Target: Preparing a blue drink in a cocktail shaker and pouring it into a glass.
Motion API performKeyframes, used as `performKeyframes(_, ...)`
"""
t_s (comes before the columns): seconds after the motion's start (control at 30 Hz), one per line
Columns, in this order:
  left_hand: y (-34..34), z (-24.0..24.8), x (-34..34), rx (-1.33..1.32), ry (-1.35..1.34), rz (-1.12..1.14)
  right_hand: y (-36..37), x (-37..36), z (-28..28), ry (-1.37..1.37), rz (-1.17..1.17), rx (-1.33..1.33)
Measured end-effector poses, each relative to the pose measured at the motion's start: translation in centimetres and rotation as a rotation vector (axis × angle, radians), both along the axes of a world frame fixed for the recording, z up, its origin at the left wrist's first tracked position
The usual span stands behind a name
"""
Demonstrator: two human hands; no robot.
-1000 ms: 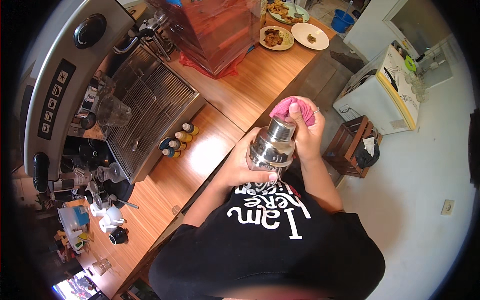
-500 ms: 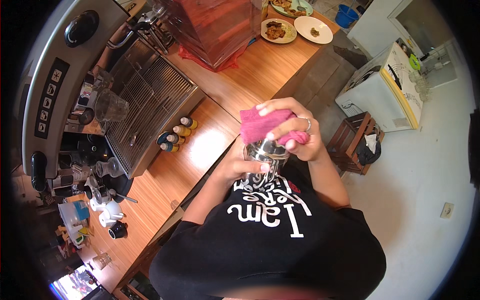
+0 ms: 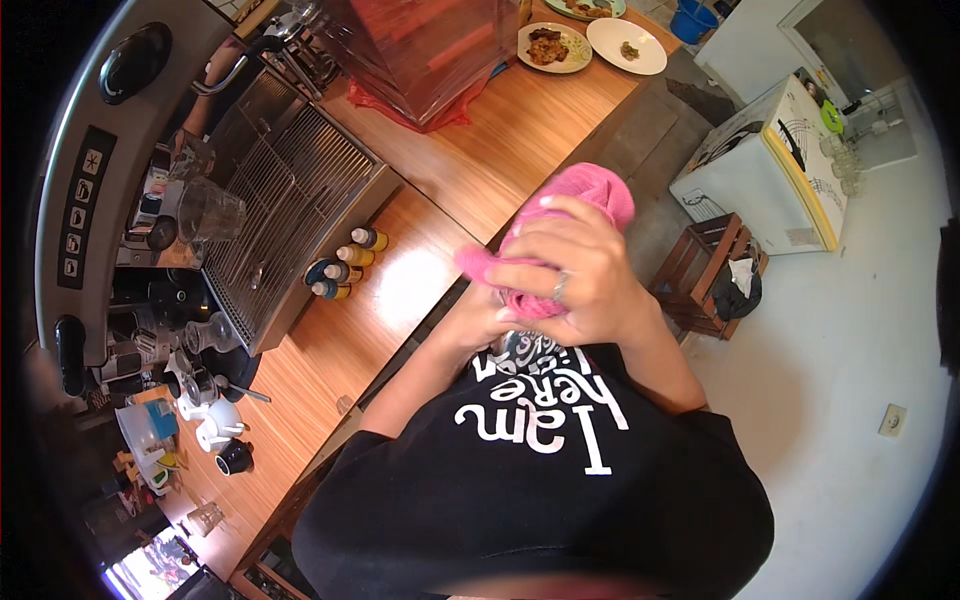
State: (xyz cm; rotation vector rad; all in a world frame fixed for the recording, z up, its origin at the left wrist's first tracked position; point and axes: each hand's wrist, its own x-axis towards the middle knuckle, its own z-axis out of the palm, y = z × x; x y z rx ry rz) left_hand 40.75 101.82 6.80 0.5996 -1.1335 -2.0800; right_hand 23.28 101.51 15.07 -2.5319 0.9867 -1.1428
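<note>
A bunched pink cloth (image 3: 590, 185) is gripped in my right hand (image 3: 590, 270), whose fingers are curled over it. Below the cloth, a shiny metal vessel, likely a cup or shaker, (image 3: 527, 347) shows only in part, close against my black shirt. My left hand (image 3: 475, 322) is closed around the vessel's left side. Cloth and right hand cover its top, so the rim and its inside are hidden.
On the wooden counter (image 3: 385, 290) to the left stands an espresso machine with a slatted drip tray (image 3: 285, 190). Several small bottles (image 3: 345, 263) line its edge. Plates of food (image 3: 626, 47) sit at the far end. A wooden crate (image 3: 700, 275) is at right.
My right hand has turned over, bringing the cloth up and across the metal vessel, which is now more covered. My left hand keeps its hold.
</note>
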Motion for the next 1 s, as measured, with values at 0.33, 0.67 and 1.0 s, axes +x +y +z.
performKeyframes(0.33,-0.7,3.8,-0.7,0.014,-0.015,-0.046,-0.8,-2.4,0.1,-0.149,-0.034,0.170)
performKeyframes(0.67,-0.4,3.6,0.0,-0.160,-0.056,0.232,2.6,0.8,-3.6,-0.899,0.056,0.627)
performKeyframes(1.0,-3.2,0.2,0.4,0.089,0.242,0.396,1.8,1.1,-8.2,-0.218,0.149,-0.050)
